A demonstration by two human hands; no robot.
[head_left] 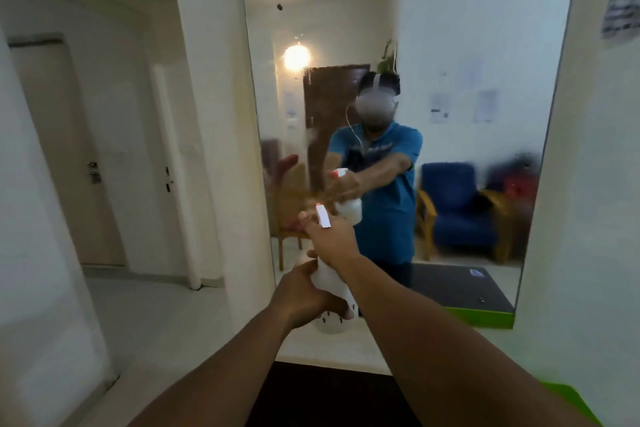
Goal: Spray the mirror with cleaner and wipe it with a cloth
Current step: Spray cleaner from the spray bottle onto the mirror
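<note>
A tall frameless mirror hangs on the white wall ahead, its glass misted and streaked on the left side and lower right. I hold a white spray bottle with a red-tipped nozzle pointed at the glass. My right hand grips the bottle's neck and trigger head. Around the bottle's lower body wraps my left hand. The reflection shows a person in a blue shirt holding the same bottle. No cloth is in view.
A dark counter with a bright green edge lies just below the mirror. To the left a white hallway opens, with closed doors. A paper notice is stuck on the wall at the right.
</note>
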